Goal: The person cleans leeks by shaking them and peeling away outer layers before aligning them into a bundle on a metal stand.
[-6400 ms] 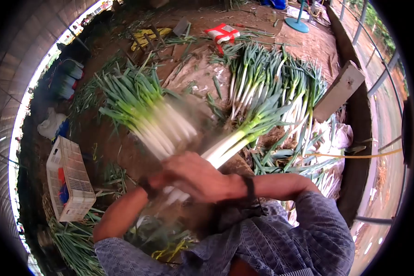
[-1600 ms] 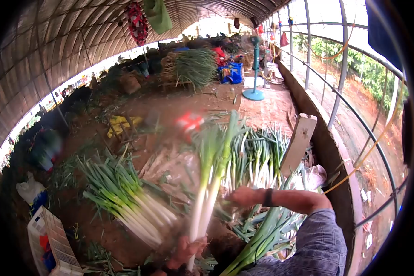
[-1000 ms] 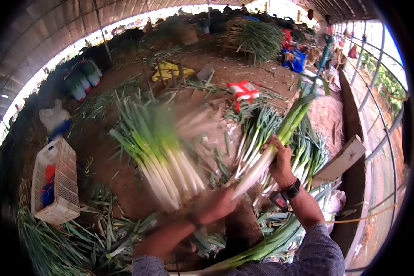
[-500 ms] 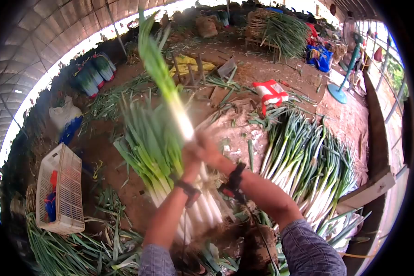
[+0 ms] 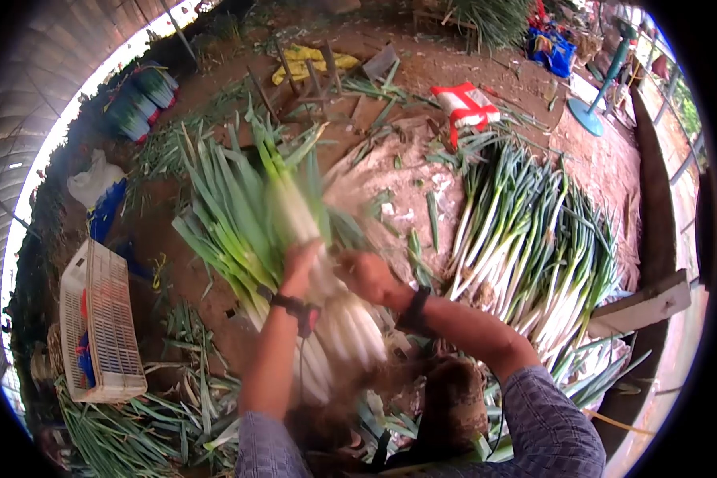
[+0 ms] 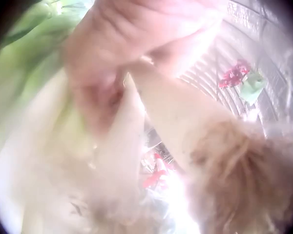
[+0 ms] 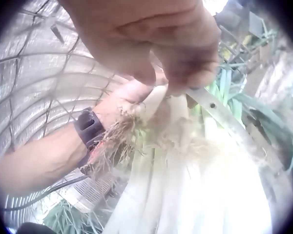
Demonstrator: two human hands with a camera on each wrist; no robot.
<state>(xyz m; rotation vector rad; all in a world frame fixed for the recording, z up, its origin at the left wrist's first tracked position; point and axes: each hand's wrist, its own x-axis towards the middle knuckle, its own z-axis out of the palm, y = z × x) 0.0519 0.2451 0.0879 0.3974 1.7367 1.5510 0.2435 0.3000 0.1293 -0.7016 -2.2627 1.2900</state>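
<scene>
In the head view my left hand (image 5: pixel 299 267) grips the white shafts of a few long green onions (image 5: pixel 295 211), tops leaning away from me. Fingers curl round the shafts in the left wrist view, where a brown root tuft (image 6: pixel 234 161) hangs close. My right hand (image 5: pixel 366 275), blurred, is just right of the left one. The right wrist view has its curled fingers (image 7: pixel 185 63) at the white root ends, with a pale flat strip (image 7: pixel 215 105) with a dark spot running out beneath them. Under both hands lies a pile of trimmed green onions (image 5: pixel 350 331), roots toward me.
More green onions (image 5: pixel 526 255) lie in a row at the right, by a wooden board (image 5: pixel 641 307). A white plastic crate (image 5: pixel 115 323) stands at the left, above loose leaves (image 5: pixel 127 434). Farther off are a red-and-white packet (image 5: pixel 466 107) and a teal stand (image 5: pixel 585 117).
The green onions came from the right to over the left pile, both hands on them. Since half a second ago they have dropped lower, and my right hand has shifted slightly right of the left.
</scene>
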